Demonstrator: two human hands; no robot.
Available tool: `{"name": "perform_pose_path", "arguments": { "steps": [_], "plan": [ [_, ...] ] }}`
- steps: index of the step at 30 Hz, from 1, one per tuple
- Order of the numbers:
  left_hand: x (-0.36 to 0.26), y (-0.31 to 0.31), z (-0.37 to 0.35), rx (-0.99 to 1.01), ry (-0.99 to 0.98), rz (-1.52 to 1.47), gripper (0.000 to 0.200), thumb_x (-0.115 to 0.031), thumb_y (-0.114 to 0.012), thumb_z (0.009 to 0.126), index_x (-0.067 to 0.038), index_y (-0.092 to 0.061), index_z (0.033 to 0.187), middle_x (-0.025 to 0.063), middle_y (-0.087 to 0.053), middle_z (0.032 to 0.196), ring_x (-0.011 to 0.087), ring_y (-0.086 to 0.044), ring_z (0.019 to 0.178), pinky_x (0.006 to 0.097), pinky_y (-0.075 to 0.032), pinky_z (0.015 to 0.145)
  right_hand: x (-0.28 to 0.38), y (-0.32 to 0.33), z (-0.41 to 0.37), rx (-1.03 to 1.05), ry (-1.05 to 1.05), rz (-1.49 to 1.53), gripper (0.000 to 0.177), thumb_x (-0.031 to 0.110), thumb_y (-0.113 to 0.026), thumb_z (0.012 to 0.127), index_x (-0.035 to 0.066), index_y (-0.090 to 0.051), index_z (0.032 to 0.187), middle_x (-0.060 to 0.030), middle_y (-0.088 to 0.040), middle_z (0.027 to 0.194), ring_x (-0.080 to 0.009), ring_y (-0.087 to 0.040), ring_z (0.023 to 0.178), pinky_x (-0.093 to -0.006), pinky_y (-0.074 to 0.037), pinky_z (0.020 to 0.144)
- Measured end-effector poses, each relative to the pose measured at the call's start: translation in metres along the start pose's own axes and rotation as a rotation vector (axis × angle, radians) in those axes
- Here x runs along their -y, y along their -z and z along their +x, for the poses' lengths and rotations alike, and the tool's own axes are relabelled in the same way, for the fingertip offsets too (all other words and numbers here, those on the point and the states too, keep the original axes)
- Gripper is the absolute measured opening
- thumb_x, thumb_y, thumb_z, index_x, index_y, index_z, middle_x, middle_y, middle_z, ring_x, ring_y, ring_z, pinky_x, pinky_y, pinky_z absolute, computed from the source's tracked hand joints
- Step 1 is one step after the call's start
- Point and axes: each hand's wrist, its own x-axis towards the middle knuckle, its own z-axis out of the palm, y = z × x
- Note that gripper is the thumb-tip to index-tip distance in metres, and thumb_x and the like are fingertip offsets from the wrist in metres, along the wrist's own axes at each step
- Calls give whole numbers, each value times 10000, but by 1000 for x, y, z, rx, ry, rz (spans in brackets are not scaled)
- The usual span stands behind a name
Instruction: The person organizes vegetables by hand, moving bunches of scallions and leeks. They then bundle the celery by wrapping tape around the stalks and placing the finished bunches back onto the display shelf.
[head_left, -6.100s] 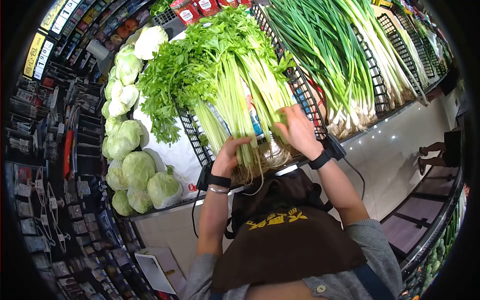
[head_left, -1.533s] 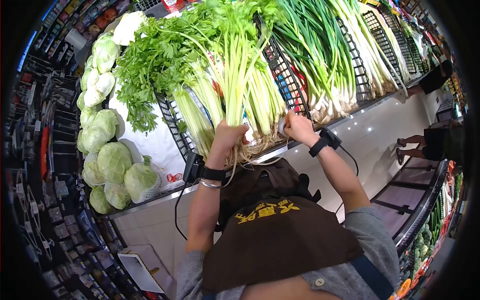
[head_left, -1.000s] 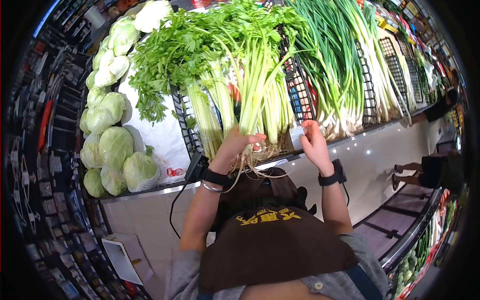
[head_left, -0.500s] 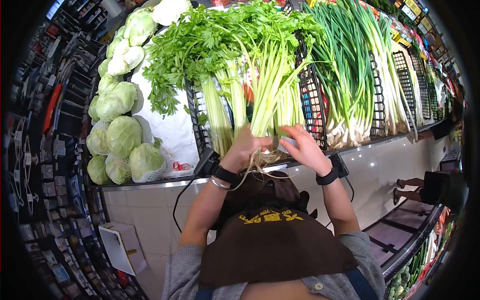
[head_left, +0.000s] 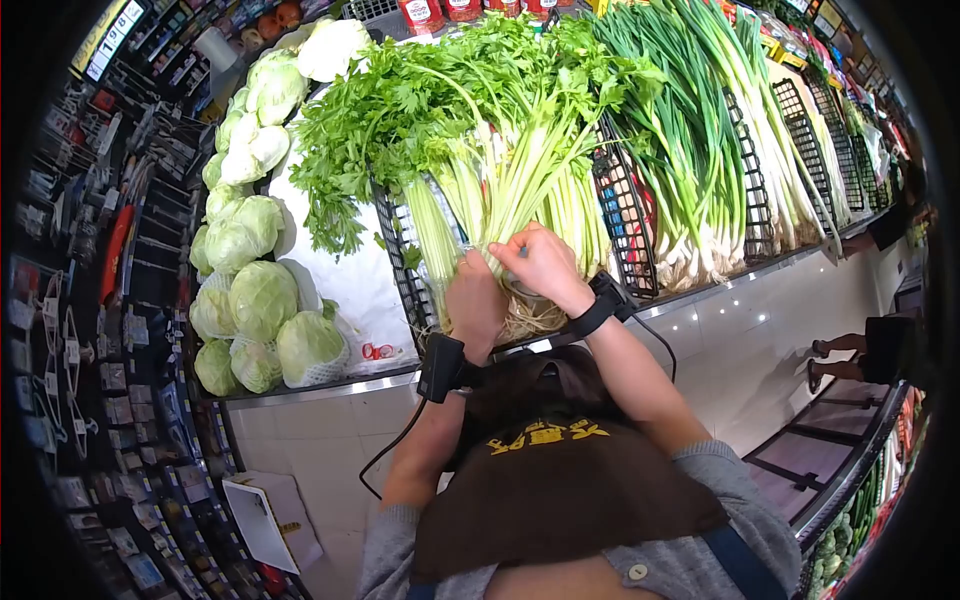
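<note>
Leafy celery (head_left: 545,165) lies in a black crate, its pale stalks pointing toward me. My left hand (head_left: 476,305) is at the lower ends of the stalks, back of the hand up, its fingertips mostly hidden against them. Just right of it, my right hand (head_left: 540,262) is closed, thumb and fingers pinched at the base of a bunch; what they pinch is too small to make out. Stringy roots (head_left: 530,318) show below my right hand. Both wrists wear black straps with small devices.
Cabbages (head_left: 264,300) are piled on the left beside a white sheet (head_left: 365,290). Green onions (head_left: 690,180) fill crates on the right. A metal-edged counter front runs below. A white box (head_left: 262,520) stands on the floor. Another person's legs (head_left: 840,358) show at right.
My right hand has moved left and up and closed. My left hand has turned and shifted slightly left, off the bunch's root end. The bunch sits lower among the others. The view has shifted.
</note>
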Motion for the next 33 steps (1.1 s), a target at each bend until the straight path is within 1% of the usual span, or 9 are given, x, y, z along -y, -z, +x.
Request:
{"name": "perform_pose_path", "arguments": {
  "steps": [8, 13, 17, 21, 24, 27, 29, 31, 33],
  "plan": [
    [-11, 28, -6, -107, 54, -128, 949, 4, -586, 677, 17, 49, 1383, 231, -555, 810, 373, -581, 629, 437, -446, 516, 12, -1, 9, 68, -30, -67, 405, 403, -630, 736, 52, -582, 541, -137, -569, 715, -307, -572, 690, -364, -435, 614],
    [4, 8, -9, -98, -83, 14, 727, 8, -584, 672, -7, -273, 1329, 231, -590, 840, 376, -585, 623, 419, -459, 510, 14, 9, 6, 252, -89, -117, 391, 379, -627, 749, 30, -572, 580, -141, -574, 736, -307, -559, 678, -366, -433, 623],
    [22, 6, 1, -111, -208, -208, 493, -28, -611, 699, 5, -450, 1163, 173, -576, 789, 315, -601, 645, 381, -476, 540, 5, 28, -20, 106, 358, 98, 285, 255, -625, 797, 3, -530, 891, -134, -563, 780, -257, -561, 752, -323, -439, 670],
    [6, 50, -2, 332, 186, -1110, 249, -93, -639, 757, 6, -545, 965, 68, -541, 615, 160, -524, 470, 280, -435, 451, -21, 33, -31, 241, 115, 378, 326, 239, -639, 803, 0, -513, 985, -83, -586, 851, -185, -581, 817, -279, -444, 709],
    [-4, 64, -17, 864, 486, -1973, 296, -181, -554, 850, 38, -483, 1036, 100, -538, 766, 103, -453, 476, 218, -373, 405, -41, 9, -24, 679, -17, 1167, 493, 317, -587, 858, 11, -457, 1221, -51, -566, 1111, -126, -532, 989, -276, -436, 846],
    [9, 32, -26, 1178, 367, -2609, 420, -351, -481, 903, 32, -456, 1072, 112, -529, 836, 86, -414, 472, 228, -449, 438, -50, -6, -8, 944, 71, 1209, 534, 355, -590, 843, 19, -453, 1234, -59, -547, 1156, -123, -517, 1026, -280, -432, 867],
    [10, 37, -33, 1010, 274, -2505, 540, -500, -412, 892, 9, -486, 1058, 115, -561, 809, 104, -497, 504, 278, -536, 531, -51, -12, -2, 977, -32, 1159, 503, 356, -585, 849, 21, -485, 1212, -54, -561, 1135, -116, -520, 1006, -269, -432, 855],
    [12, 47, -44, 612, 594, -1950, 573, -540, -402, 874, -2, -512, 1040, 114, -597, 796, 141, -591, 593, 323, -566, 618, -46, -4, 0, 1071, -72, 1030, 450, 307, -582, 861, 14, -509, 1194, -50, -572, 1121, -105, -514, 995, -259, -431, 840],
    [31, 35, -47, 621, 588, -1904, 562, -526, -429, 871, 5, -530, 1025, 124, -622, 792, 183, -638, 671, 318, -557, 628, -40, -2, 1, 1130, -133, 1056, 385, 240, -572, 868, 2, -528, 1167, -36, -593, 1073, -86, -523, 949, -244, -437, 802]
  ]
}}
